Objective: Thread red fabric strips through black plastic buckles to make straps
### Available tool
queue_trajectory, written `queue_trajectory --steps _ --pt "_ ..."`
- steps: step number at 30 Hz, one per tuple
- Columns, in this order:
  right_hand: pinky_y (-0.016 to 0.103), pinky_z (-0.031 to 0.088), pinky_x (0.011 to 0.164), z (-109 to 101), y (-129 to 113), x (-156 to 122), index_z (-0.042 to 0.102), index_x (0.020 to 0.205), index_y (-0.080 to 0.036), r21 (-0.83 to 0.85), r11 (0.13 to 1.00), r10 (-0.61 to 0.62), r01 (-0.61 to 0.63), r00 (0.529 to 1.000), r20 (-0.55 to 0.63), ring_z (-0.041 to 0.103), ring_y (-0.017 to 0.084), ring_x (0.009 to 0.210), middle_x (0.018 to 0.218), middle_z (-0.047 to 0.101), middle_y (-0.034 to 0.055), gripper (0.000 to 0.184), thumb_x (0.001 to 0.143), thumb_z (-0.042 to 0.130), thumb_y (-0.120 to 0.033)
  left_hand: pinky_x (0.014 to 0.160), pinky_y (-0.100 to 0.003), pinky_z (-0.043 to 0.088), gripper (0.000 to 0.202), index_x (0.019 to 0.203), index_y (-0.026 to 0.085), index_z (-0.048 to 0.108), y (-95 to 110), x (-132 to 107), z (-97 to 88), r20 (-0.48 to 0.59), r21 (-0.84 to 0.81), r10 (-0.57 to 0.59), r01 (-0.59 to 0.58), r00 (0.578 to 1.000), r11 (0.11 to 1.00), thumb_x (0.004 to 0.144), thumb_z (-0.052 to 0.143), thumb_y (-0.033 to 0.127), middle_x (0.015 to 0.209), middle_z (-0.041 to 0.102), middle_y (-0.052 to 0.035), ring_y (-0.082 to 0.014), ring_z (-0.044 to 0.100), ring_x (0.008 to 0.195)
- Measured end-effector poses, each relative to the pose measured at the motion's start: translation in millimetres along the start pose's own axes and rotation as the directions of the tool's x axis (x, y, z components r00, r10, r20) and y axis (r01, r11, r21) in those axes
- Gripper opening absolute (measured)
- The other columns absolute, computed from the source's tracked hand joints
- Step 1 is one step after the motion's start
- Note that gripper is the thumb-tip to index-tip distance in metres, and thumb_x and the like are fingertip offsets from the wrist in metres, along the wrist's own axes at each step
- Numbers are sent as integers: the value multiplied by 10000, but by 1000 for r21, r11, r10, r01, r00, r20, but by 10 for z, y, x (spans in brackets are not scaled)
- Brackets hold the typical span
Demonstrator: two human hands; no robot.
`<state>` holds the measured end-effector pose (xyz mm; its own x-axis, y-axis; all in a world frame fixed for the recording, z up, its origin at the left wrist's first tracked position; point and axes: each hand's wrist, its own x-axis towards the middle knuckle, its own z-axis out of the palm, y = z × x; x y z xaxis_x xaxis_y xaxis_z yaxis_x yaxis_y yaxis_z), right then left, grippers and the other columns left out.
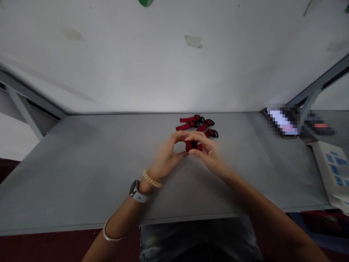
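Between both hands, just above the grey table, is a red webbing strap (189,146) with a black part on it, mostly covered by fingers. My left hand (170,151) pinches its left side between thumb and fingertips. From the right, my right hand (205,149) grips the same strap, thumb below and fingers curled over the top. Behind the hands lie several more red straps (187,126) with black buckles (209,122), loosely grouped. The nearest of them is partly hidden by my right hand.
A grey table (95,163) runs up against a white wall panel (163,72). At the right stand a phone-like device (283,122), blurred out, and a white box (331,167) with blue print. Metal frame bars (27,109) rise at both sides.
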<state>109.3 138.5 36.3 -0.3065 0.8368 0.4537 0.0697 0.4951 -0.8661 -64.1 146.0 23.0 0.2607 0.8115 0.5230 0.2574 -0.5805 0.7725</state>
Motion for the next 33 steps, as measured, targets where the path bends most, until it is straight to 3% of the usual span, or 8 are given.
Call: queue_trajectory --steps 4,9,12,15,18,23,28,33 --pt "481 438 1061 -65 -38 17 631 1070 -303 37 999 10 -9 999 -47 549 256 1226 1204 657 49 203 872 651 -343 912 -372 535 481 1216 268 448 34 -5 23 31 17 -26 26 999 1000 832 733 317 1102 701 -45 -192 690 1016" --pt "390 544 782 -229 23 58 589 1080 -301 181 977 136 -110 982 -134 646 196 843 852 658 16 212 884 592 -383 950 -414 488 599 1230 267 424 39 7 17 41 23 -112 111 993 994 762 797 247 1019 742 -28 -213 697 992" --pt "349 523 715 -236 78 61 644 1019 -301 218 970 129 -106 987 -96 604 167 741 769 611 -8 209 827 672 -381 942 -403 492 599 1222 266 428 14 8 20 57 -2 -141 141 988 990 751 797 234 1002 744 -18 -203 701 968" --pt "340 514 726 -216 112 60 687 998 -300 236 964 135 -124 990 -28 597 161 758 803 621 0 193 857 641 -423 916 -394 505 588 1205 254 440 1 13 18 35 -4 -154 154 987 988 738 795 214 974 740 -17 -197 700 937" --pt "322 490 690 -213 109 70 691 976 -283 166 971 176 -171 984 -17 568 154 728 773 596 0 220 904 574 -454 909 -398 507 593 1196 244 445 1 26 3 18 -8 -157 157 987 988 723 798 184 972 735 -29 -202 694 935" --pt "315 442 692 -166 80 86 598 1014 -257 -17 984 172 -175 979 -114 504 134 640 661 505 -50 147 874 617 -295 897 -371 505 558 1200 243 449 27 32 -12 44 78 -146 142 988 987 746 753 128 1002 735 -28 -191 691 941" --pt "326 425 728 -88 120 71 498 930 -248 -119 968 205 -222 968 -143 537 134 623 626 538 -72 151 834 612 -231 878 -324 513 551 1220 246 474 62 12 8 77 173 -113 98 991 980 749 701 73 1020 722 -10 -175 684 961" --pt "331 399 742 -59 123 58 452 901 -248 -204 951 205 -233 968 -147 567 150 656 603 543 -79 172 815 597 -213 934 -344 501 607 1257 255 470 64 3 10 129 231 -104 72 986 970 728 669 32 1059 705 -6 -180 666 1009"
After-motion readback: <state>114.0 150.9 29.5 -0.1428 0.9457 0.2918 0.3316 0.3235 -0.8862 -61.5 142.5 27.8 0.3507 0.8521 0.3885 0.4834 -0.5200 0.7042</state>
